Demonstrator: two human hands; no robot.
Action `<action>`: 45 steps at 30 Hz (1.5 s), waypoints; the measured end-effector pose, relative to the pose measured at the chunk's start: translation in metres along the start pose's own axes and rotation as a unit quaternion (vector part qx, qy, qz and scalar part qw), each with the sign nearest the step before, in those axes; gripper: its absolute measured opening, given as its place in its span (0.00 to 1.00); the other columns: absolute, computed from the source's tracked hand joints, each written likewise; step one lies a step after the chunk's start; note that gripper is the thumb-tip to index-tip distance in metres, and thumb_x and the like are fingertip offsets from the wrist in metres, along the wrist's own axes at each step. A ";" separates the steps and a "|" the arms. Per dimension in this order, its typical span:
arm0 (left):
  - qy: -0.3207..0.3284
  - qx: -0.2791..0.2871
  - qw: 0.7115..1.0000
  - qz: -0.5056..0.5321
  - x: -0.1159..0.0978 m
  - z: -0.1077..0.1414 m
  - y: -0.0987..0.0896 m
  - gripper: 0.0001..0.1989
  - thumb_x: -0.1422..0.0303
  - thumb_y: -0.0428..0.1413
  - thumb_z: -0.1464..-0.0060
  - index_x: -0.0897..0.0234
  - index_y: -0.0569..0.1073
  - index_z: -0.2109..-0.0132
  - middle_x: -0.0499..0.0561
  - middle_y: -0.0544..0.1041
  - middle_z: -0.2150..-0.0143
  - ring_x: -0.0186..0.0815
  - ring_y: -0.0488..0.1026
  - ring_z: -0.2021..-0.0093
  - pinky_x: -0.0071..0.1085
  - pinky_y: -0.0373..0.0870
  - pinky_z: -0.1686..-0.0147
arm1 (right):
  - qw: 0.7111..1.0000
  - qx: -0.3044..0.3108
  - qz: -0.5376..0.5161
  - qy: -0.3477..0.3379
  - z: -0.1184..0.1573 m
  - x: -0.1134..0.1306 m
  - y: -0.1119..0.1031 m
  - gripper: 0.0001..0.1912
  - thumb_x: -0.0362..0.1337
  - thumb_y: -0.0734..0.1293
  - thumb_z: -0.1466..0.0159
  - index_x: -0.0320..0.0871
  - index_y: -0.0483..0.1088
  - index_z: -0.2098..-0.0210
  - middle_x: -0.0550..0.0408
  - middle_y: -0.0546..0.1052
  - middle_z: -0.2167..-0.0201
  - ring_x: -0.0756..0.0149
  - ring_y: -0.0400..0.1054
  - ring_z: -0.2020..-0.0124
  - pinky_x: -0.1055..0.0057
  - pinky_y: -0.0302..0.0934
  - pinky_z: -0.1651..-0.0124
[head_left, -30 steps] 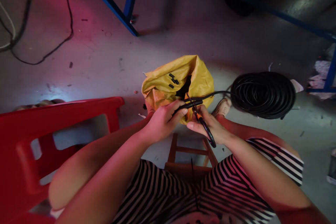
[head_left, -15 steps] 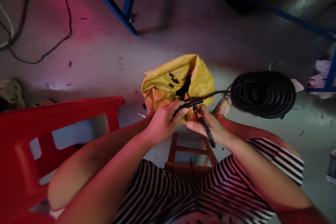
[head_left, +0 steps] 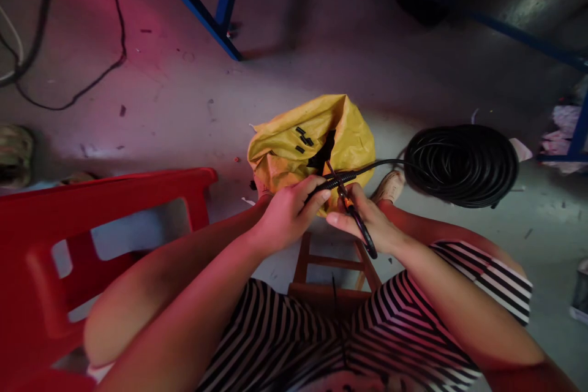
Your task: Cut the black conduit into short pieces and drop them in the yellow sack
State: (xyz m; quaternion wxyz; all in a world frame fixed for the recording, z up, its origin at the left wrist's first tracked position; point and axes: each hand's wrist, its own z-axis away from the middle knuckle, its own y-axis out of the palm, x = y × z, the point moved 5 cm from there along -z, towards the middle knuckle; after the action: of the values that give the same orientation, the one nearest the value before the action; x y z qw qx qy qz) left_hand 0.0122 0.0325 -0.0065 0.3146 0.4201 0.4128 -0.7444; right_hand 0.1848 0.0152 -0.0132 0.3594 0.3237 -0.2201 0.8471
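My left hand (head_left: 291, 211) is closed on black tubing (head_left: 337, 181), with part of it hidden by the fingers. In my right hand (head_left: 367, 220) is a cutting tool (head_left: 356, 217) with dark handles and an orange part, its blades crossing the tubing just right of my left fingers. A black line runs from the tubing to a large black coil (head_left: 462, 165) on the floor. Below both hands stands an open yellow bag (head_left: 356, 135), with several short black pieces (head_left: 304, 139) on its folded side and dark contents inside.
A red plastic stool (head_left: 114, 199) is at the left. Blue metal frame legs (head_left: 190, 3) stand ahead, with dark cables (head_left: 122, 18) on the floor at upper left. A wooden stool (head_left: 333, 291) is between the legs. White scraps (head_left: 558, 128) lie far right.
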 end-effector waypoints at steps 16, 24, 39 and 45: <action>-0.019 0.068 0.997 0.029 0.010 -0.004 -0.014 0.15 0.59 0.49 0.29 0.61 0.68 0.64 0.47 0.71 0.68 0.34 0.70 0.67 0.28 0.66 0.68 | 0.998 -0.052 -0.020 -0.012 -0.012 -0.019 0.001 0.30 0.63 0.73 0.43 0.47 0.59 0.67 0.63 0.63 0.74 0.69 0.55 0.72 0.71 0.51 0.68; -0.027 0.076 0.997 0.000 0.017 -0.002 -0.014 0.14 0.59 0.48 0.29 0.61 0.69 0.62 0.48 0.74 0.66 0.36 0.72 0.65 0.29 0.66 0.66 | 0.999 -0.037 -0.033 -0.015 -0.016 -0.019 0.004 0.30 0.62 0.73 0.42 0.47 0.56 0.67 0.64 0.60 0.74 0.69 0.53 0.72 0.71 0.49 0.69; -0.001 0.117 0.986 -0.115 0.017 0.000 -0.011 0.13 0.62 0.46 0.30 0.61 0.73 0.53 0.54 0.79 0.56 0.42 0.77 0.57 0.35 0.69 0.57 | 0.999 -0.009 0.047 -0.009 -0.022 -0.016 0.004 0.31 0.65 0.72 0.42 0.47 0.57 0.65 0.63 0.64 0.73 0.68 0.57 0.72 0.71 0.49 0.69; -0.007 0.096 0.992 -0.083 0.022 -0.004 -0.014 0.12 0.61 0.47 0.31 0.61 0.73 0.56 0.50 0.77 0.63 0.38 0.74 0.64 0.33 0.68 0.62 | 0.999 -0.027 0.012 -0.038 -0.027 -0.019 0.005 0.32 0.66 0.72 0.43 0.47 0.57 0.68 0.65 0.59 0.76 0.70 0.52 0.74 0.71 0.47 0.71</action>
State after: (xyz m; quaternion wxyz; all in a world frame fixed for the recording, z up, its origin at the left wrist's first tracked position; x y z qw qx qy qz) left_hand -0.0081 0.0396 -0.0218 0.2126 0.4074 0.3704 -0.8073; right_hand 0.1806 0.0197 -0.0465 0.3496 0.3429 -0.2603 0.8321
